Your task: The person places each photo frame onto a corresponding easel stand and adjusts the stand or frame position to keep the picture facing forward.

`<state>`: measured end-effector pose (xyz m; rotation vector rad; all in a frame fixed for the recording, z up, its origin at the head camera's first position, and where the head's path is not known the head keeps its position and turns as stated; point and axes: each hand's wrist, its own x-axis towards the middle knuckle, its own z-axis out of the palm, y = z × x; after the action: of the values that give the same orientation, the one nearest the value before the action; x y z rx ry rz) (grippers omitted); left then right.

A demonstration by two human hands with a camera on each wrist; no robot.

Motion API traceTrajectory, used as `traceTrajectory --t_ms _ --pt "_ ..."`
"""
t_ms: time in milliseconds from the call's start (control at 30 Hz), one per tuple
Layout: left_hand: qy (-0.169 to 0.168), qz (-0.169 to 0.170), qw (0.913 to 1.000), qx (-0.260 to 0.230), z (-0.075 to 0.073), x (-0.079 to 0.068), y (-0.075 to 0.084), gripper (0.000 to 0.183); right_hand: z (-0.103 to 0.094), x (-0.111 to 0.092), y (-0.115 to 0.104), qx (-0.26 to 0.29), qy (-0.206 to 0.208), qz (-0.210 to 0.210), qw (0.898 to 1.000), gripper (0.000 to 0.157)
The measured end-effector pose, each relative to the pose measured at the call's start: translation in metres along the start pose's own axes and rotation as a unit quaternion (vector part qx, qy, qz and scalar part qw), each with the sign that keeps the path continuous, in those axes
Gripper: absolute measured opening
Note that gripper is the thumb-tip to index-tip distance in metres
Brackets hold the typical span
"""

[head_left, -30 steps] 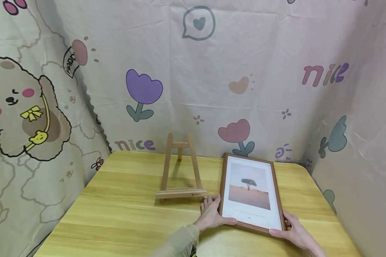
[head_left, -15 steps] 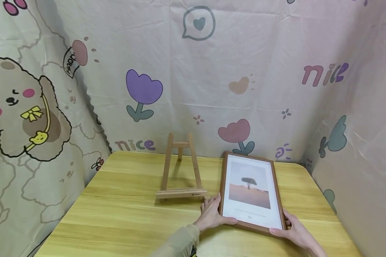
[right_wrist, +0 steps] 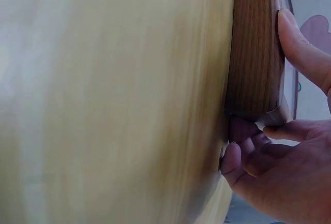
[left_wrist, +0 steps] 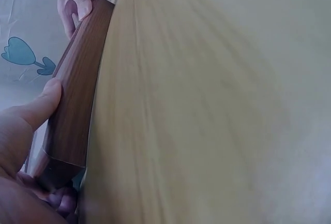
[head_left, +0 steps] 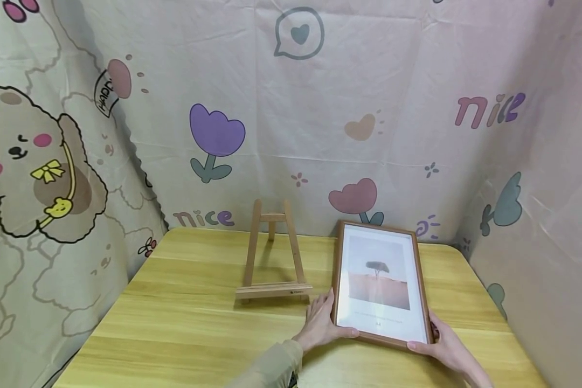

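A brown wooden picture frame [head_left: 379, 280] with a tree print lies face up at the right of the table, its far edge slightly raised in the head view. At its near left corner my left hand [head_left: 320, 324] grips it, thumb over the front edge and fingers along the left side. My right hand [head_left: 443, 345] holds the near right corner the same way. In the right wrist view, fingertips [right_wrist: 232, 157] curl at the underside of the frame's corner. To the left stands a small wooden easel [head_left: 273, 291], its ledge close to my left fingers.
The light wooden table [head_left: 184, 323] ends in rounded back corners. Patterned fabric [head_left: 291, 108] hangs close behind it and on both sides.
The frame's far edge has risen a little, and glare has shifted across its glass. Both hands keep their hold at the near corners. The easel stays put.
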<state>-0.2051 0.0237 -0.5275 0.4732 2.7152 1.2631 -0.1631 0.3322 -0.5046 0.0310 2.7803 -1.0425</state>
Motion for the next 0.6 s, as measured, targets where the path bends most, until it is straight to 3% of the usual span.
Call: traceTrajectory --t_ms 267,600 --pt "-0.003 -0.009 0.9986 -0.051 -0.002 0.0 0.002 0.125 -0.001 0.001 -0.001 0.006 0.017 0.009 1.0 0.109" --pt "-0.004 -0.024 0.9974 -0.068 -0.005 0.002 0.011 0.125 -0.007 -0.004 -0.002 0.032 0.04 0.002 0.999 0.111"
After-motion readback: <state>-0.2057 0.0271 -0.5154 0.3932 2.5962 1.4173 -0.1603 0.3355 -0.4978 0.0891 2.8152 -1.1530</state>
